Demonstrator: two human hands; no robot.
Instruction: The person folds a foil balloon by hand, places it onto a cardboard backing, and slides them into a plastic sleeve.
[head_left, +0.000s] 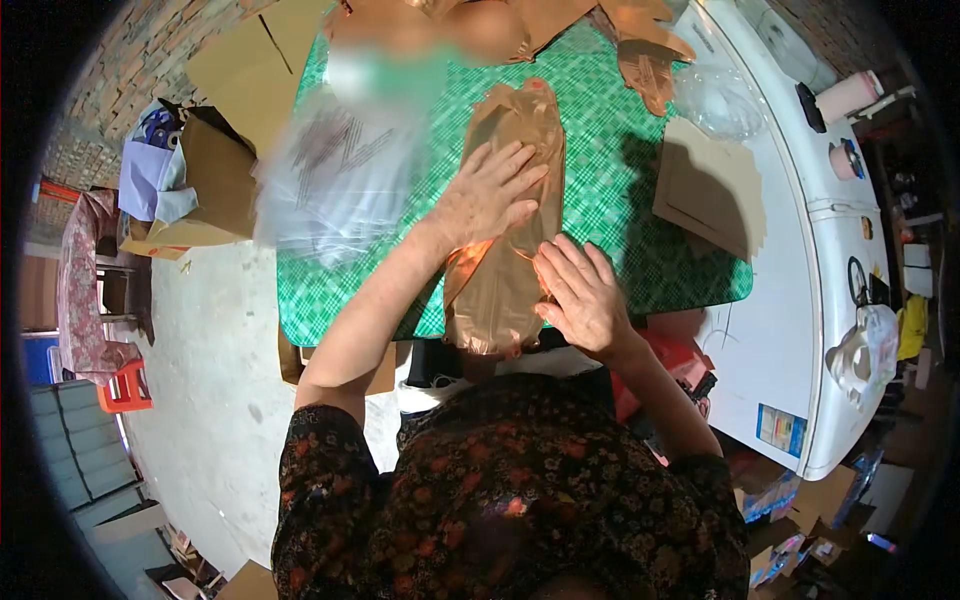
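Observation:
A long, shiny gold-brown plastic piece [505, 300] lies lengthwise on the green checked tablecloth [610, 150], its near end at the table's front edge. My left hand [490, 195] rests flat on its upper middle, fingers spread. Along its lower right edge lies my right hand [580, 295], fingers stretched out and touching the plastic. Orange light glints between the two hands. To the left is a stack of clear plastic bags [345, 180], partly blurred.
More gold-brown plastic [645, 60] lies at the table's far side. Brown cardboard sheets [705, 190] and a clear bag [718, 102] are at the right, beside a white refrigerator [770, 330]. An open cardboard box [215, 180] stands left of the table.

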